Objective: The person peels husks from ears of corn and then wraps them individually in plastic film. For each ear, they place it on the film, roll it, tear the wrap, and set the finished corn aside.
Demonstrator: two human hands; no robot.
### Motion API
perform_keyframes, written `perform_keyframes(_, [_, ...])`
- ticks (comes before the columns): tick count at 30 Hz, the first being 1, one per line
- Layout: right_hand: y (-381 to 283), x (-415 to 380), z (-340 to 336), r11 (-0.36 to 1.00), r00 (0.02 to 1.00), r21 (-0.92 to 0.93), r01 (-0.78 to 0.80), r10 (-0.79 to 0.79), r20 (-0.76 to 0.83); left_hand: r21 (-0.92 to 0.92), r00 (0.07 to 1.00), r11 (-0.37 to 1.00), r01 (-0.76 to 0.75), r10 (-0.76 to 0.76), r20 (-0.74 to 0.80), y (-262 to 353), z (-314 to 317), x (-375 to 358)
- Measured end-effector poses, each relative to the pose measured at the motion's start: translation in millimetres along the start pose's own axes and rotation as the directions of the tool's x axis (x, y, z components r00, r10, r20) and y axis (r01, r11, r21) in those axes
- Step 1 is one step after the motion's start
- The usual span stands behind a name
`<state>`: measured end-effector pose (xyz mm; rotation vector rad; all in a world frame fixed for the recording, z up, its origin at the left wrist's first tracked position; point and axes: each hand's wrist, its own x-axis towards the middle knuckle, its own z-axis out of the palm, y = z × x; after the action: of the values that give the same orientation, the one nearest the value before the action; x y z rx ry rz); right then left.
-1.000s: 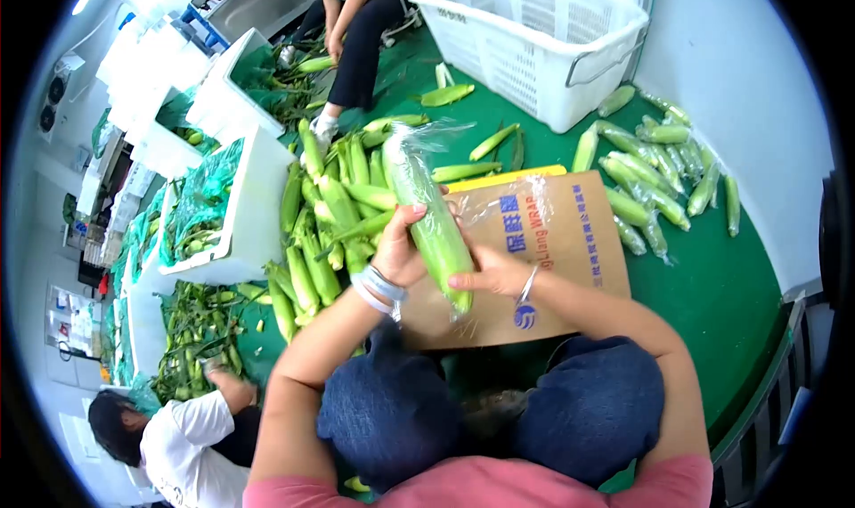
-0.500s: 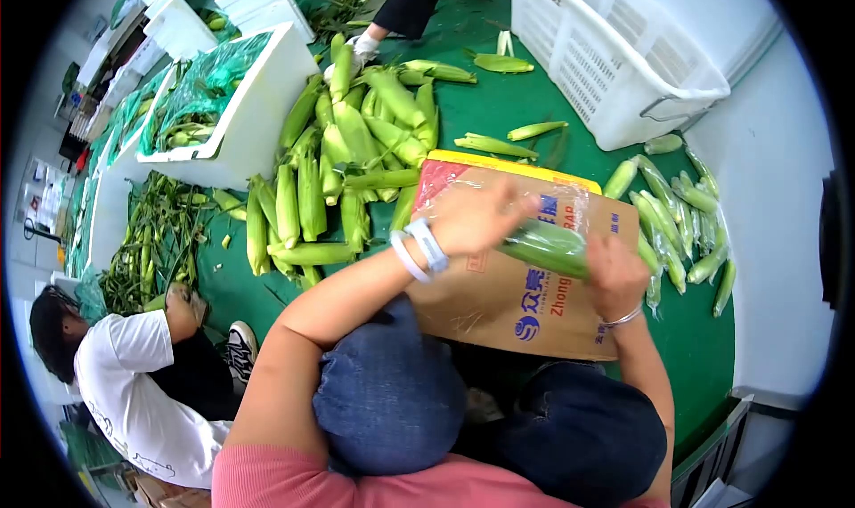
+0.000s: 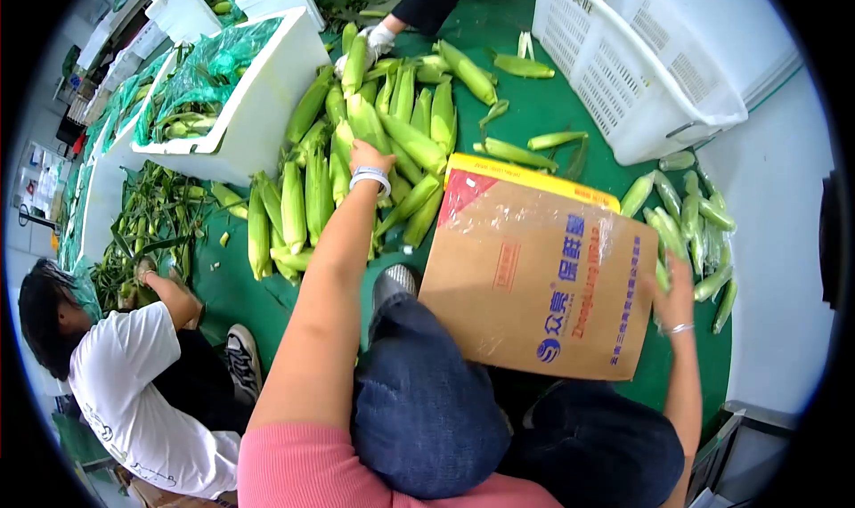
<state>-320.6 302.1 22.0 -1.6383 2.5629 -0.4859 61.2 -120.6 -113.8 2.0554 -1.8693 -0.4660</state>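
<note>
My left hand (image 3: 370, 159) reaches into the heap of green corn ears (image 3: 307, 187), its fingers on an ear near the middle; whether they are closed round it is unclear. To the right, my right hand (image 3: 674, 292) is blurred beside the cardboard box, at the near edge of the plastic-wrapped corn (image 3: 690, 219). What its fingers hold, if anything, cannot be made out. Between my hands lies the brown cardboard box (image 3: 534, 276) with blue and red print and a yellow edge.
A white plastic crate (image 3: 641, 72) stands at the back right. White foam boxes (image 3: 258, 107) with green plastic and corn are at the left. A person in a white shirt (image 3: 151, 383) sits at the lower left. Another person's gloved hand (image 3: 378, 41) touches the heap's far side.
My left hand has moved left from above the box to the heap. My right hand has moved right, off the box. The wrapped ear between them is gone from above the box.
</note>
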Motion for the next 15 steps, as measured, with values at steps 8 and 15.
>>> perform_keyframes(8, [-103,18,1,0.847,0.926,0.531,-0.038,-0.17,0.338,-0.702,0.581,0.003,0.712,0.559,0.592,-2,-101,-78])
perform_keyframes(15, [-212,68,-24,0.129,0.997,0.991,0.032,-0.077,-0.022,-0.478,0.182,0.077,0.875,0.863,0.471,102,-136,-215])
